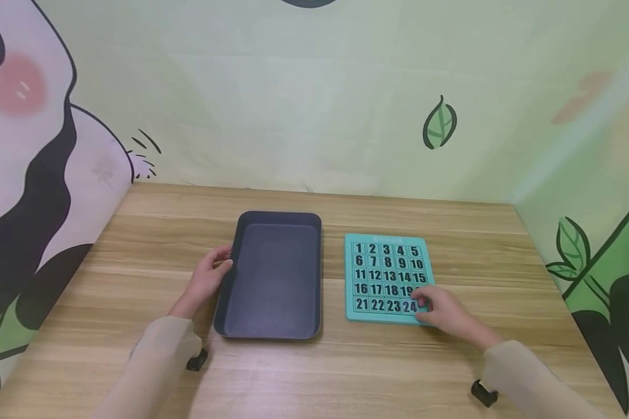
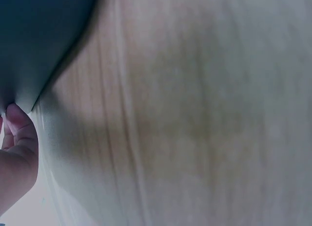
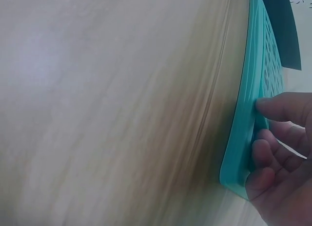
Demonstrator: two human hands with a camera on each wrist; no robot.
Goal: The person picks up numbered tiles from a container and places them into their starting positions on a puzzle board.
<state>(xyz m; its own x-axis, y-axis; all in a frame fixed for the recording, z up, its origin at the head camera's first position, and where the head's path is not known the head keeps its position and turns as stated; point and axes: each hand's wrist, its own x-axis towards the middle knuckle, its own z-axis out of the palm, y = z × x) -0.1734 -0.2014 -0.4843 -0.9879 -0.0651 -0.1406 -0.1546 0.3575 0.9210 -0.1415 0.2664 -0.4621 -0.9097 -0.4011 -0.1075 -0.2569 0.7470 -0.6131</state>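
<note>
A teal number board (image 1: 385, 320) with rows of black-numbered tiles lies flat on the table. My right hand (image 1: 442, 311) is at its lower right corner, covering the last tile. Seen from the right wrist, the thumb (image 3: 280, 107) reaches over the board's front rim and the curled fingers (image 3: 263, 154) face it, with a teal number tile (image 3: 262, 121) between them. To the left stands a dark blue rectangular tray (image 1: 278, 279) with nothing in it. My left hand (image 1: 207, 276) grips its left rim, thumb on the edge and the other fingers partly hidden behind it.
The wood-grain table (image 1: 346, 372) runs back to a pale green cloth wall (image 1: 293, 116) printed with leaves and a panda. Bare tabletop separates the tray from the board. Dark straps or mounts (image 1: 484, 393) show under both sleeves.
</note>
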